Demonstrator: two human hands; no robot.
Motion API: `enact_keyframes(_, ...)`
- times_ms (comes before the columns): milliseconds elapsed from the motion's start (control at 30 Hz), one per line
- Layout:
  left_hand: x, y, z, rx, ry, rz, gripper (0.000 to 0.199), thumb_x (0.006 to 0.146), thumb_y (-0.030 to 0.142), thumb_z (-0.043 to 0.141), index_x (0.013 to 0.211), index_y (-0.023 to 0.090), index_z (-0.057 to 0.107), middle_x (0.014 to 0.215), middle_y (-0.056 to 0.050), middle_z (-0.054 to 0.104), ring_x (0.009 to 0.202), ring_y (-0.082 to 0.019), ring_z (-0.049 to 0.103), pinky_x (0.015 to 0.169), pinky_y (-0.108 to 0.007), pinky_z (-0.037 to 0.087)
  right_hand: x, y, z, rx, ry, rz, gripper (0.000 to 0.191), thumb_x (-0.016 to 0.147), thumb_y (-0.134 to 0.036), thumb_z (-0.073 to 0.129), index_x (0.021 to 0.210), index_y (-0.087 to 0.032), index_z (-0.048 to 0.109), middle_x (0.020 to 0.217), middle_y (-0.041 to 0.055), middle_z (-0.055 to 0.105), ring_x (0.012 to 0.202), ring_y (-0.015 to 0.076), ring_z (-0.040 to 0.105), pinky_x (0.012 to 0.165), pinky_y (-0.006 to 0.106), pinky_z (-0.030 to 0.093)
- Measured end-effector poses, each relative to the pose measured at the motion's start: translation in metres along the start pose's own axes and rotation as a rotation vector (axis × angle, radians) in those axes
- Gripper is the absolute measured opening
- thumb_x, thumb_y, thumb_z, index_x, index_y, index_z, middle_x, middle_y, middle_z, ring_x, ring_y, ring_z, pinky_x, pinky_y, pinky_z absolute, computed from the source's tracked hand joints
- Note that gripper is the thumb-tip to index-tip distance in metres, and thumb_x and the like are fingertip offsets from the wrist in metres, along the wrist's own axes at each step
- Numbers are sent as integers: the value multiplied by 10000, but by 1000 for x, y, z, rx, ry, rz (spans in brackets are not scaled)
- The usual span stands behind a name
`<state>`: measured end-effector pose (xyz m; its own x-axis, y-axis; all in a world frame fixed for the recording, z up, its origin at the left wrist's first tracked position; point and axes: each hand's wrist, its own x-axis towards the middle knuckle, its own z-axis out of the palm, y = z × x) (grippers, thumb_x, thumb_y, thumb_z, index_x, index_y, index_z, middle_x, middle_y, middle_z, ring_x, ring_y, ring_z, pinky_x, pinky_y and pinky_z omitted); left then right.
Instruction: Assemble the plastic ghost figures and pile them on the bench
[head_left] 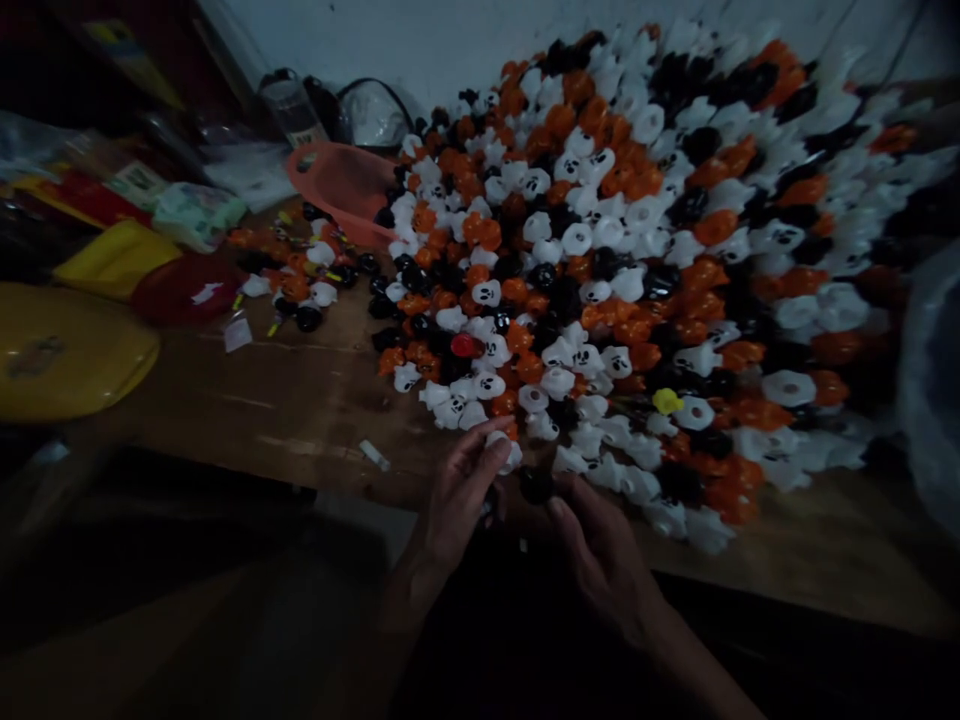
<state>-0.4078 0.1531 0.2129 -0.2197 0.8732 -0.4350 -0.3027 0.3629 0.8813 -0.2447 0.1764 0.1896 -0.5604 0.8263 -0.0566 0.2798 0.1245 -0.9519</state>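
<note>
My left hand [466, 480] is closed, with a small white plastic figure [504, 452] pinched between thumb and fingers. A dark piece shows beneath those fingers, too dim to name. My right hand [592, 525] is closed on a small round black plastic piece [535, 486], a short way right of the white figure. Both hands are at the front edge of a wooden table [300, 400]. Just beyond them spreads a big heap of small white ghost figures [486, 293], orange figures [481, 232] and black figures [541, 276].
An orange plastic basket [345, 185] lies tilted left of the heap. Near it sits a smaller pile of figures [296, 285] with yellow bits. A yellow rounded object [75, 350] stands at far left. A translucent plastic bag [930, 390] is at far right. A pale wall rises behind.
</note>
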Motion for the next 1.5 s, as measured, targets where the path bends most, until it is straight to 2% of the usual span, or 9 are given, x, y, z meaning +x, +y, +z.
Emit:
enact_keyframes(167, 8, -13, 12, 47, 48, 74, 278, 850, 451, 545, 829, 181, 484, 657, 34, 495, 485, -65, 423, 440, -179, 341, -7, 0, -6, -39, 33, -97, 258, 950, -220, 390, 1184, -197, 496, 1025, 52, 607, 858, 122, 576, 749, 214, 446)
enact_keyframes(333, 6, -12, 13, 320, 51, 265, 197, 892, 369, 495, 841, 181, 530, 703, 22, 507, 663, -101, 474, 627, -208, 386, -5, -3, -5, -68, 32, -168, 301, 940, -194, 396, 1234, -188, 462, 1041, 64, 620, 852, 122, 607, 735, 216, 472)
enact_keyframes(467, 6, -13, 14, 551, 49, 357, 333, 927, 398, 406, 742, 169, 563, 681, 3, 532, 665, -126, 486, 637, -243, 358, -9, 1, -7, -200, 10, -176, 337, 945, -198, 400, 1278, -241, 420, 1085, 40, 619, 902, 133, 620, 758, 240, 481)
enact_keyframes(633, 3, -17, 12, 572, 150, 268, 533, 964, 454, 182, 740, 190, 588, 675, -20, 584, 657, -154, 522, 631, -275, 372, -10, 0, -9, -426, -5, -165, 294, 963, -255, 359, 1249, -224, 422, 1020, 37, 641, 832, 164, 638, 655, 269, 468)
enact_keyframes(900, -6, -10, 12, 647, 198, 312, 405, 938, 340, 323, 718, 191, 628, 633, -54, 605, 613, -185, 544, 661, -289, 382, -13, -8, -6, -769, -67, -183, 164, 958, -312, 381, 852, -207, 447, 731, 7, 559, 617, 156, 545, 487, 274, 259)
enact_keyframes(1067, -10, -10, 9, 741, 88, 336, 400, 949, 323, 297, 713, 187, 591, 637, -41, 602, 597, -156, 542, 629, -271, 360, -13, -13, -7, -762, -105, -239, 152, 962, -275, 367, 856, -202, 447, 762, 11, 555, 669, 154, 528, 549, 277, 289)
enact_keyframes(1267, -11, -16, 8, 662, -11, 323, 412, 960, 315, 245, 720, 184, 554, 652, -31, 585, 621, -151, 550, 641, -265, 379, -16, -10, -4, -712, -93, -246, 179, 969, -257, 324, 930, -187, 484, 786, 29, 564, 682, 151, 514, 589, 280, 328)
enact_keyframes(1400, -9, -21, 13, 653, -17, 341, 383, 940, 334, 284, 720, 194, 564, 662, -58, 596, 655, -180, 572, 710, -302, 416, -17, -4, -1, -640, -70, -249, 243, 967, -272, 309, 852, -184, 504, 690, 23, 548, 587, 133, 499, 540, 266, 344)
enact_keyframes(1500, -14, -21, 19, 568, 28, 282, 316, 858, 460, 437, 739, 231, 620, 714, -95, 606, 769, -239, 582, 807, -370, 437, -12, -11, -3, -543, -14, -263, 238, 951, -317, 340, 902, -217, 550, 743, 47, 607, 646, 166, 579, 558, 274, 436)
